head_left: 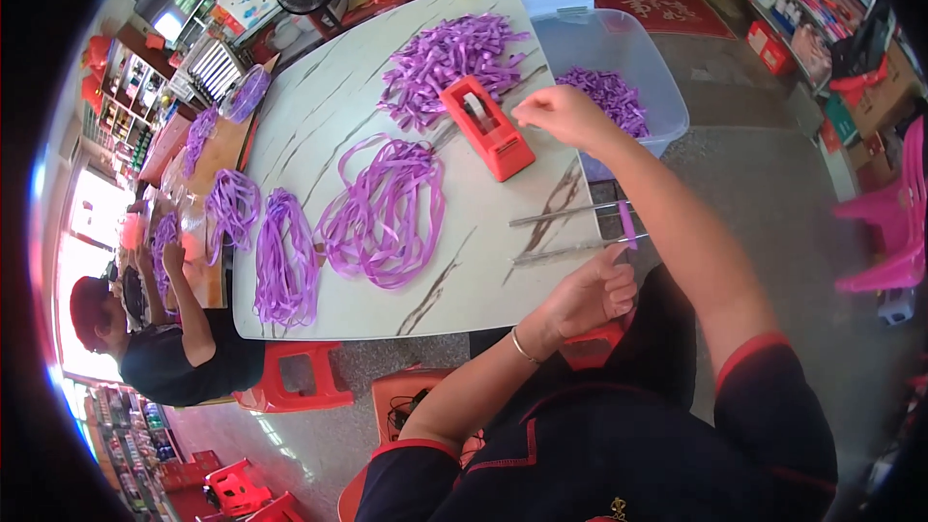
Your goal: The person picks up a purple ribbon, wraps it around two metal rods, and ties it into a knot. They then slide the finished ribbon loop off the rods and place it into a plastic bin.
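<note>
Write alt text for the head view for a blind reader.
A person's right hand hovers beside a red tape dispenser, while the left hand is next to a purple strip across two metal rods. Purple ribbons lie heaped and looped on a marbled table, and a clear bin beside it holds more purple pieces. Another person sits at the left.

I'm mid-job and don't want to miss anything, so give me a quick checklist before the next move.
1. Red tape dispenser stands beside the right hand: ok.
2. Purple strip spans both metal rods: ok.
3. Left hand is near the strip's lower end: ok; firm grip on it: cannot tell.
4. Tape in the right fingertips: cannot tell.
5. Loose ribbon bundle lies apart from the rods: ok.
6. Clear tub beside the table is uncovered: ok.
</note>
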The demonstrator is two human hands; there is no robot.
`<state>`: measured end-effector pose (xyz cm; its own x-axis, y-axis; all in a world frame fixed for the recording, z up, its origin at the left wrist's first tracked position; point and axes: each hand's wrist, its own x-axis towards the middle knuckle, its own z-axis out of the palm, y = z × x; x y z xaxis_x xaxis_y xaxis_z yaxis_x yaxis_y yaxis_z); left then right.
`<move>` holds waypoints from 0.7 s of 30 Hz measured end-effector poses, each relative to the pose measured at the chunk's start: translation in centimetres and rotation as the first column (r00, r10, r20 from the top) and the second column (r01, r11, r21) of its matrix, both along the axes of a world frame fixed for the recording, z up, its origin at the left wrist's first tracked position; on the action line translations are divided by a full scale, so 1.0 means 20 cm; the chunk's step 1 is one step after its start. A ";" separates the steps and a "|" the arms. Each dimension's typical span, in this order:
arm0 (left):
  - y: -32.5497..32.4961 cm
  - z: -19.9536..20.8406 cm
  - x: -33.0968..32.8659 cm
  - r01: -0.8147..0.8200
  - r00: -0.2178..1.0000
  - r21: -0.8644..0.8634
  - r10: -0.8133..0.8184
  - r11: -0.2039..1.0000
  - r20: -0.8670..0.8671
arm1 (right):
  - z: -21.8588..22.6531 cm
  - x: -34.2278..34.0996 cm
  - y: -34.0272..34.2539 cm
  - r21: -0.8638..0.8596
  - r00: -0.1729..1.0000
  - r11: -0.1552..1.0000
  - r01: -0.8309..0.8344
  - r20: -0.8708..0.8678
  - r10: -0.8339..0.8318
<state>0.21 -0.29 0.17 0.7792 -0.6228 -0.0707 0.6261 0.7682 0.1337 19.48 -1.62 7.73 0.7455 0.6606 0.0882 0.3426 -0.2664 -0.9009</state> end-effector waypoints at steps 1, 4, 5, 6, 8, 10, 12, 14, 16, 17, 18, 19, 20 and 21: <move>0.00 -0.01 0.00 -0.006 1.000 -0.003 0.006 1.000 0.015 | 0.00 0.02 0.06 -0.181 0.997 0.983 -0.028 -0.078 0.014; 0.01 -0.02 0.00 -0.015 0.999 0.002 0.014 1.000 0.029 | -0.08 0.04 0.17 -0.049 0.959 0.988 -0.148 -0.252 0.131; 0.00 -0.01 0.00 -0.005 1.000 0.008 0.005 1.000 0.028 | -0.11 0.08 0.18 -0.051 0.960 0.988 -0.146 -0.248 0.129; -0.01 -0.01 0.01 -0.001 0.999 0.007 0.001 1.000 0.033 | -0.14 0.12 0.17 0.024 0.939 0.985 -0.169 -0.300 0.168; 0.00 -0.03 0.01 -0.005 0.999 0.000 0.005 1.000 0.032 | -0.10 0.10 0.19 0.099 0.908 0.975 -0.200 -0.355 0.222; 0.01 -0.03 0.00 -0.011 1.000 -0.001 0.011 1.000 0.030 | 0.03 0.04 0.17 0.037 0.897 0.998 -0.055 -0.437 0.066; 0.01 -0.02 0.01 -0.003 1.000 -0.002 0.003 1.000 0.030 | 0.08 0.02 0.13 0.045 0.889 0.995 -0.088 -0.446 0.099; 0.01 -0.02 0.01 -0.002 0.999 0.001 0.001 1.000 0.032 | 0.08 -0.02 0.10 0.057 0.881 0.990 -0.126 -0.452 0.138; 0.01 -0.02 0.01 0.001 0.999 -0.002 -0.001 1.000 0.039 | 0.05 -0.11 0.03 0.045 0.888 0.991 -0.125 -0.441 0.132; 0.01 -0.03 0.01 -0.004 0.999 -0.003 0.004 1.000 0.042 | 0.02 -0.15 0.01 0.046 0.887 0.991 -0.127 -0.441 0.134; 0.02 -0.03 0.00 -0.006 0.999 -0.002 0.006 1.000 0.041 | -0.01 -0.18 0.00 0.055 0.886 0.993 -0.109 -0.448 0.122; 0.01 -0.02 0.00 -0.009 0.999 0.013 0.009 1.000 0.035 | -0.05 -0.20 -0.02 0.062 0.885 0.995 -0.083 -0.453 0.102; 0.01 -0.02 0.00 -0.012 1.000 0.029 0.011 1.000 0.027 | -0.09 -0.20 -0.03 0.085 0.904 0.995 -0.050 -0.419 0.082; 0.00 -0.01 0.00 -0.007 1.000 0.029 0.006 1.000 0.026 | -0.14 -0.20 -0.03 0.085 0.904 0.995 -0.045 -0.420 0.077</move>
<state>0.21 -0.22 -0.07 0.7849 -0.6159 -0.0679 0.6173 0.7677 0.1720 15.41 -2.24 4.83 0.6815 0.7100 -0.1775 -0.0608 -0.1868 -0.9805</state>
